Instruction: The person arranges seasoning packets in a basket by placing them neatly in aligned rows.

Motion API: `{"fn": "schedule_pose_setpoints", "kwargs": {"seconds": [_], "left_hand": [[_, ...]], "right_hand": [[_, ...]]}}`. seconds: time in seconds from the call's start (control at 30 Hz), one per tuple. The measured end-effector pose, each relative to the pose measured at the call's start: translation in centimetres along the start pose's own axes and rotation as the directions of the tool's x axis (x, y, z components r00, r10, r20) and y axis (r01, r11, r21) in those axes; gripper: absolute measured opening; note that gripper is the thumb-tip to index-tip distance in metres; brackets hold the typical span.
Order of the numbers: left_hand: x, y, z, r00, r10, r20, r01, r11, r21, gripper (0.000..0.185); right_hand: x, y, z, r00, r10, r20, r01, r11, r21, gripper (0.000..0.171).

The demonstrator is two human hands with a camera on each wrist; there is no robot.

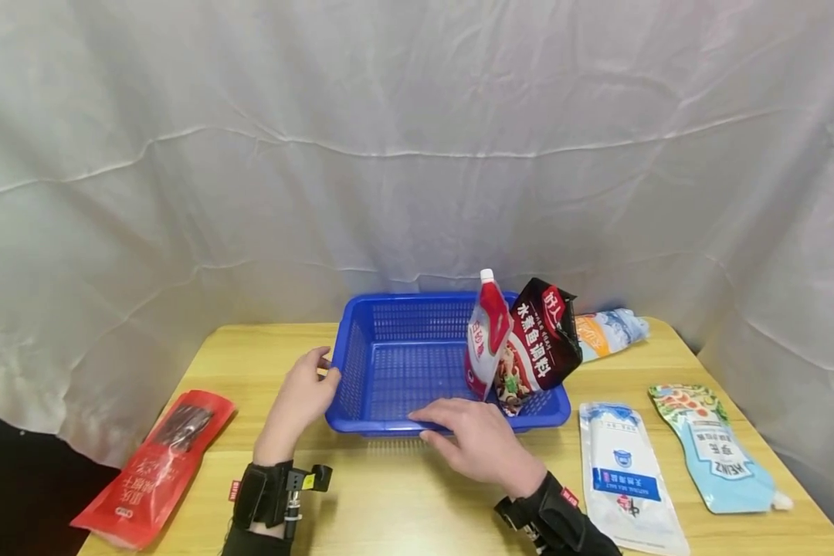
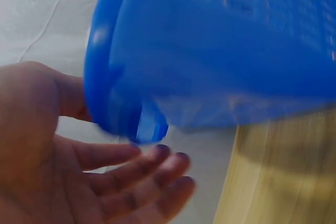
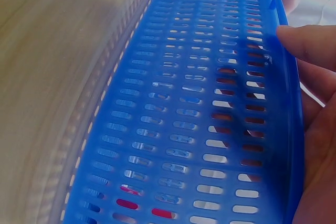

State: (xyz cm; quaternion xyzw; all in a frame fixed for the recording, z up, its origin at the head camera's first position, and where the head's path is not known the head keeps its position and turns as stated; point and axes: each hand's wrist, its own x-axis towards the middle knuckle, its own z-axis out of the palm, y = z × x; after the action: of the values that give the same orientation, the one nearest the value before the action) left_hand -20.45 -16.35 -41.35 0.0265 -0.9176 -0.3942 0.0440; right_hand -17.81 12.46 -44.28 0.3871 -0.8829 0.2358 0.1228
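A blue plastic basket (image 1: 417,378) with slotted walls stands on the table. At its left rim is my left hand (image 1: 310,394); the thumb meets the rim, while the fingers (image 2: 157,177) extend loosely below it, apart from the basket in the left wrist view. My right hand (image 1: 476,436) pinches the front rim, its thumb (image 3: 310,43) outside and its fingers partly seen through the slots inside. In the basket's right part, a red-and-white pouch with a white cap (image 1: 486,336) stands upright beside a black seasoning packet (image 1: 545,332) that leans right.
On the wooden table (image 1: 389,502), a red packet (image 1: 160,467) lies at left. To the right are a white-and-blue salt bag (image 1: 625,471), a light-blue Heinz pouch (image 1: 719,452) and a blue-orange pouch (image 1: 608,332) behind the basket. Grey cloth (image 1: 417,154) hangs behind.
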Motion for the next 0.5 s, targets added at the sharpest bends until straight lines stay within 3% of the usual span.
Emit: {"fn": "schedule_pose_setpoints", "kwargs": {"seconds": [0.2,0.37,0.5], "left_hand": [[0.5,-1.5,-1.7,0.987,0.071,-0.143,-0.064,0.997,0.049,0.052],[0.7,-3.1,-3.3,0.952,0.142,-0.272,-0.110,0.985,0.129,0.047],[0.6,-4.5,-5.1,0.930,0.163,-0.330,-0.104,0.976,0.189,0.045]], "right_hand": [[-0.1,-0.2,0.2,1.000,0.002,-0.019,-0.002,1.000,-0.003,0.027],[0.0,-0.2,0.2,1.000,0.001,-0.026,-0.001,1.000,-0.007,0.026],[0.1,-0.1,0.2,1.000,-0.006,-0.029,0.006,1.000,-0.012,0.026]]}}
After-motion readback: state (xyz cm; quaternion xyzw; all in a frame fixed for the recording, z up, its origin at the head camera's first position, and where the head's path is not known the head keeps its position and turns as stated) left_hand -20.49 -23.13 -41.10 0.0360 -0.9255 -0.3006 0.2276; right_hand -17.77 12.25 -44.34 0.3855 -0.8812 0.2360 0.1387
